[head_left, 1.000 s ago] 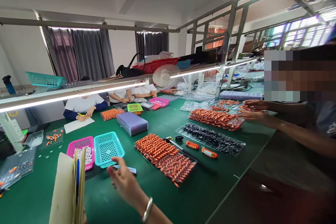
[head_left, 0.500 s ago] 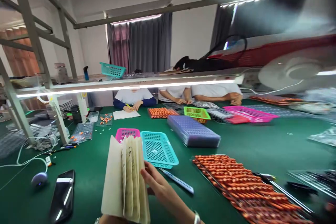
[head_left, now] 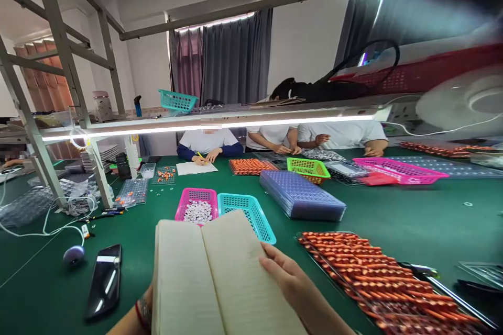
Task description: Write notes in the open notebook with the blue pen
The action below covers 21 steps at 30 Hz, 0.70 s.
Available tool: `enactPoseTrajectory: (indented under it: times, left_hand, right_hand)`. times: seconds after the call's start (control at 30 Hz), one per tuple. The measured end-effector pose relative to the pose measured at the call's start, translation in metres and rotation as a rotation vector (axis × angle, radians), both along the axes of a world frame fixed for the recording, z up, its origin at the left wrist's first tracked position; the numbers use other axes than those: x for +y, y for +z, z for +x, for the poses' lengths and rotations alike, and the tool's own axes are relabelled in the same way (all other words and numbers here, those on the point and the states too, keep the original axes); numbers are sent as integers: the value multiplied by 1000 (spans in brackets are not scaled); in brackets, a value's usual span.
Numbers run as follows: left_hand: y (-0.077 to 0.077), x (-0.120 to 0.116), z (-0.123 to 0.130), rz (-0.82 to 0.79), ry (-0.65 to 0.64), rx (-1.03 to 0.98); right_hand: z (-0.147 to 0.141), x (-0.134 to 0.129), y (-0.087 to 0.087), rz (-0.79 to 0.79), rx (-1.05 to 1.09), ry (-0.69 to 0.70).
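An open notebook (head_left: 210, 277) with pale lined pages fills the lower middle of the view. My right hand (head_left: 285, 275) grips its right edge, thumb on the page. My left hand (head_left: 148, 296) is at the lower left edge of the notebook, its fingers hidden behind the cover as it supports it. Just beyond the pages are a pink basket (head_left: 181, 204) of small white pieces and a turquoise basket (head_left: 257, 212), partly covered by the notebook. To the left lies a black phone (head_left: 104, 282).
Right of the notebook lies a tray of orange pieces (head_left: 373, 272). A stack of clear purple trays (head_left: 302, 196) stands behind it. Across the table sit several people, one writing on white paper (head_left: 196, 168). A lit shelf (head_left: 220, 124) spans above.
The notebook has gone from upright with loosely fanned pages to spread open and flatter. My right hand has moved right with its edge. The light blue cutter is now out of sight.
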State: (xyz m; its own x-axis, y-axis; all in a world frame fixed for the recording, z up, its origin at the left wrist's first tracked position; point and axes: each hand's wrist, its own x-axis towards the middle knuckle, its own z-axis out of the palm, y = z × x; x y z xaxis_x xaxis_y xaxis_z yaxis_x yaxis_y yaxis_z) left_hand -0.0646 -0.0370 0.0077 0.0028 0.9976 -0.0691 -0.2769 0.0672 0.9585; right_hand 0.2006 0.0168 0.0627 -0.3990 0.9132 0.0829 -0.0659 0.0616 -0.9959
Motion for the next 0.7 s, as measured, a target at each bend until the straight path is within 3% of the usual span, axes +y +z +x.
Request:
enactPoseTrajectory:
  times: [0.1,0.2,0.33,0.43,0.5,0.57,0.63,0.7]
  left_hand:
    - [12,14,-12,-14,-8,-91]
    - [12,21,-15,-28,24,-92]
    - [6,19,-10,-49,67,-21]
    - [8,16,-7,-51,78,38]
    - [9,16,-6,-53,76,79]
    - [10,17,-6,-59,76,127]
    - [8,19,-8,-70,82,189]
    - [6,22,-10,-73,101,274]
  right_hand:
    - [18,5,-21,-61,-152,-51]
    - [25,7,-45,9,-312,-197]
    - [1,-17,-80,207,-352,-365]
    - [-33,-48,-105,474,-355,-169]
    - [-48,-60,-116,509,-430,-15]
    - [-49,-59,-120,494,-485,-3]
    - [-37,-50,-118,491,-504,-151]
    - [-21,-41,-108,545,-522,-422]
